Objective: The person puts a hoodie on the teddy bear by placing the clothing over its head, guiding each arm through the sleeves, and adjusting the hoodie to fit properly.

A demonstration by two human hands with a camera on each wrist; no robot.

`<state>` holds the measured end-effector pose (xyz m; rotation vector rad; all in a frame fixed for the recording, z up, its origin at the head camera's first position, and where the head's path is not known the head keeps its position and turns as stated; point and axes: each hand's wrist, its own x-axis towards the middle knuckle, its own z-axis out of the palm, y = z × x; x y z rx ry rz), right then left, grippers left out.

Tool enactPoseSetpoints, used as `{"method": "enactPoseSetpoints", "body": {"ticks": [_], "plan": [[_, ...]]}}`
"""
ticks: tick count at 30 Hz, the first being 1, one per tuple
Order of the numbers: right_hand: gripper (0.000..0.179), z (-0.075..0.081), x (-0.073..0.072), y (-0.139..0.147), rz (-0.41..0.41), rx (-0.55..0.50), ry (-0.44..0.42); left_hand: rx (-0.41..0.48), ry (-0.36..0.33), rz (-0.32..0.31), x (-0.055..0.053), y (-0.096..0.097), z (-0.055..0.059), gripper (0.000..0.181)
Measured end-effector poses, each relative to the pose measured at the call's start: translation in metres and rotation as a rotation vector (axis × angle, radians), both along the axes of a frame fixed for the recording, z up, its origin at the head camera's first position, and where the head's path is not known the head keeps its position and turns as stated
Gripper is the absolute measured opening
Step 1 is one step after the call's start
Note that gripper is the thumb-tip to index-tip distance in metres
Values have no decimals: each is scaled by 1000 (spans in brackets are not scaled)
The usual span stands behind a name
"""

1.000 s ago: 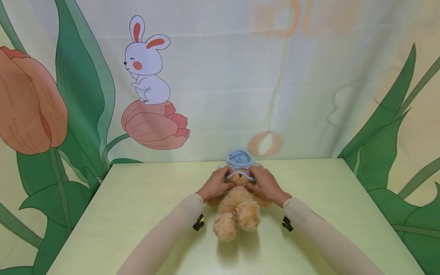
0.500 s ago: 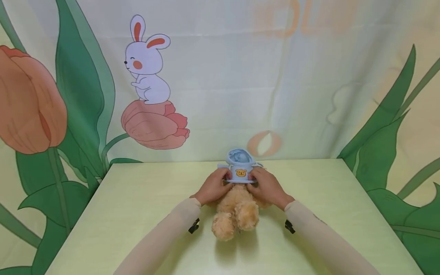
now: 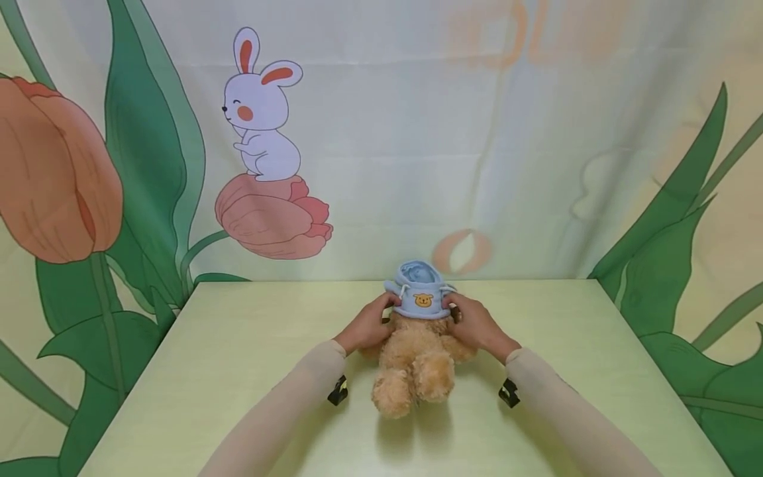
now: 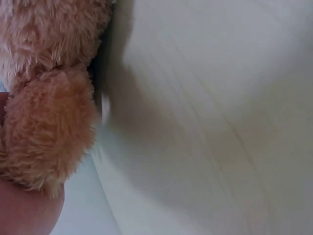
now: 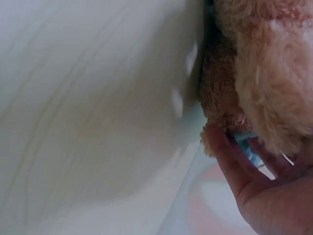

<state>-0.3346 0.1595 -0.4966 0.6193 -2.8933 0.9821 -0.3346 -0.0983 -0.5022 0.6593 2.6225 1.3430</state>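
Currently: one teddy bear (image 3: 411,351); blue hat (image 3: 417,288) on bear's head, its animal badge (image 3: 424,301) visible only in head view; left hand (image 3: 369,324) and right hand (image 3: 477,324) flanking bear's head, fingers pinching hat.

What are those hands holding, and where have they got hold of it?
The light-blue hat on the teddy bear: the left hand and right hand each grip one side, near the brim.

Faint orange letters (image 3: 520,33) on backdrop (image 3: 381,165), illegible.
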Motion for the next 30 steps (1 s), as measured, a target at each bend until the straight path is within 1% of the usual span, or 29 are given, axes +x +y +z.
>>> {"method": "enactPoseSetpoints", "body": {"ticks": [3, 6, 7, 10, 12, 15, 17, 19, 22, 23, 25, 27, 30], "plan": [[27, 2, -3, 1, 37, 9, -28, -58, 12, -17, -3, 1, 1, 43], [31, 3, -6, 1, 70, 45, -46, -136, 24, -32, -6, 3, 3, 48], [32, 4, -7, 1, 78, 55, -55, -164, 31, -37, -8, 4, 3, 49], [35, 1, -11, 1, 88, 82, -67, -209, 56, -43, -12, 7, 1, 54], [36, -2, -14, 0, 81, 77, -77, -219, 82, -26, -14, 8, -3, 55], [36, -9, -18, -2, 71, 76, -79, -209, 117, 13, -16, 9, -10, 51], [36, -13, -19, -3, 53, 66, -77, -197, 116, 22, -16, 8, -13, 49], [36, -15, -19, -3, 45, 47, -78, -180, 101, 7, -15, 7, -14, 49], [38, -13, -18, -1, 45, 0, -94, -171, 58, -30, -15, 5, -12, 51], [38, -13, -18, 0, 53, -11, -101, -173, 46, -38, -15, 5, -11, 52], [38, -12, -18, 1, 80, -17, -113, -193, 43, -51, -15, 4, -10, 51], [37, -11, -19, 1, 105, 2, -105, -223, 68, -57, -15, 4, -10, 49], [34, -12, -20, 0, 120, 95, -45, -281, 136, -58, -16, 5, -12, 43]]}}
